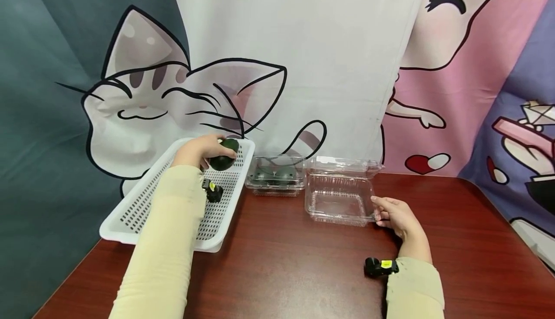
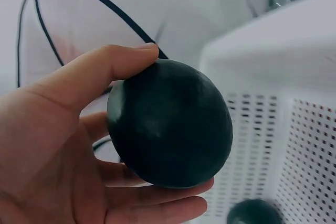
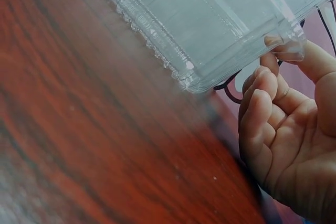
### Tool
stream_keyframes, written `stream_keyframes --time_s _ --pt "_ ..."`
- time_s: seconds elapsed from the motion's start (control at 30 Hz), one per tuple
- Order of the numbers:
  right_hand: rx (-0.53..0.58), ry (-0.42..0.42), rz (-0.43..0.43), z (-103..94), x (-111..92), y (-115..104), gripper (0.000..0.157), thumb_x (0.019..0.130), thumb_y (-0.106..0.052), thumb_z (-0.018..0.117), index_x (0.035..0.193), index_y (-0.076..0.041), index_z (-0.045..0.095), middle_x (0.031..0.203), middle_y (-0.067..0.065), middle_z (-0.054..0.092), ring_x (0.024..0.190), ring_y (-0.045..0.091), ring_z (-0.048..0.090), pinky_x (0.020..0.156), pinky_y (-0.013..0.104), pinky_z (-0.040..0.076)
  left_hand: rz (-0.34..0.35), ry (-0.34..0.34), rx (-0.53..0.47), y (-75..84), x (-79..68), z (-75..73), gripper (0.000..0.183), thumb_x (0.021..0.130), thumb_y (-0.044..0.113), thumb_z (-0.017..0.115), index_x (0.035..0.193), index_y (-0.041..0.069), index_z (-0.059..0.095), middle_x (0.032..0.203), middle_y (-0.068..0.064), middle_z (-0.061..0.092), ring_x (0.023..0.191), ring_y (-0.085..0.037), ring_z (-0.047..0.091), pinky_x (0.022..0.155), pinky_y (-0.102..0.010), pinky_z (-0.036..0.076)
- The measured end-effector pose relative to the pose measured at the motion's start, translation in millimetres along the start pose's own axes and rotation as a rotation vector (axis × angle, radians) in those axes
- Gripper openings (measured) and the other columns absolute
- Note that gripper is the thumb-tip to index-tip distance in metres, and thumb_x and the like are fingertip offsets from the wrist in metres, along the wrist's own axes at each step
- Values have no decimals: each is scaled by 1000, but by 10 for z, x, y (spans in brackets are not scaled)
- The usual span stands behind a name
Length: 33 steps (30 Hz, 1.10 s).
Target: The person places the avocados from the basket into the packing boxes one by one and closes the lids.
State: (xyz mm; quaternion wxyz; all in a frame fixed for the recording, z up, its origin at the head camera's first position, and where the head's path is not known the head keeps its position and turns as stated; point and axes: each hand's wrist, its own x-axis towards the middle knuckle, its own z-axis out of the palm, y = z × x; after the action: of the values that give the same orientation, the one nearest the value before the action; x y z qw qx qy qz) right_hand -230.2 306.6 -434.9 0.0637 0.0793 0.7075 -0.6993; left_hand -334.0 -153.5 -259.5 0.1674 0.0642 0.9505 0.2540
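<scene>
Counts: 2 hands, 1 white basket (image 1: pixel 248 155), 2 clear boxes, 2 dark green fruits plain to see, plus some inside the lidded box; can't count those through the plastic. Left hand (image 1: pixel 200 148) is opened about one fruit wide and has a fruit (image 1: pixel 222 163) in its grip, thumb on one side, fingers wrapped round the other, above the far end of the basket. Second fruit (image 2: pixel 254 213) sits in the basket below that hand. Right hand (image 1: pixel 396 217) is nearly pinched together, thumb and index on the rim corner of the open box (image 1: pixel 338 215), other fingers curled loosely. That box lies just left of it, lid tipped back. Lidded box (image 1: pixel 277 188) is between the hands, beside the basket. Edges: basket's right wall is close to the left hand's right side; cloth (image 1: pixel 347 68) hangs just beyond both boxes. Table (image 1: pixel 303 271) gives room between the forearms and right of the right hand.
</scene>
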Motion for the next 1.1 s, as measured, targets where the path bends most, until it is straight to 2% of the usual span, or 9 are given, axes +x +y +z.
stream_keyframes --time_s 0.23,0.5,0.77,0.93,1.1 --pt "-9 -5 -4 -16 -17 -12 22 90 -32 60 87 -10 61 63 -1 53 54 8 51 54 24 50 52 74 -42 193 -72 -6 82 81 33 68 140 0 21 123 -27 41 98 -38 55 61 -40 54" --pt "1 -5 4 -17 -13 6 22 91 -31 59 88 -9 58 63 -1 53 54 8 52 54 24 50 105 136 -2 420 -157 37 66 79 35 69 120 0 32 111 -22 48 89 -32 59 65 -40 53" --pt "7 -12 4 -2 -3 -7 22 91 -31 59 88 -10 58 63 -1 53 54 8 52 53 24 50 121 179 33 557 -229 89 66 76 41 69 120 5 36 110 -18 51 86 -29 58 67 -39 52" --pt "11 -13 2 8 0 -9 20 92 -30 58 85 -11 58 62 -1 53 54 8 52 53 24 50 160 217 51 646 -279 142 63 76 42 69 120 8 39 111 -14 53 91 -27 54 78 -41 46" --pt "29 -11 8 17 5 -2 19 92 -29 58 82 -13 58 62 -2 53 53 8 52 53 24 50 197 233 65 744 -298 208 61 76 41 69 119 8 42 108 -11 56 93 -26 54 81 -41 43"
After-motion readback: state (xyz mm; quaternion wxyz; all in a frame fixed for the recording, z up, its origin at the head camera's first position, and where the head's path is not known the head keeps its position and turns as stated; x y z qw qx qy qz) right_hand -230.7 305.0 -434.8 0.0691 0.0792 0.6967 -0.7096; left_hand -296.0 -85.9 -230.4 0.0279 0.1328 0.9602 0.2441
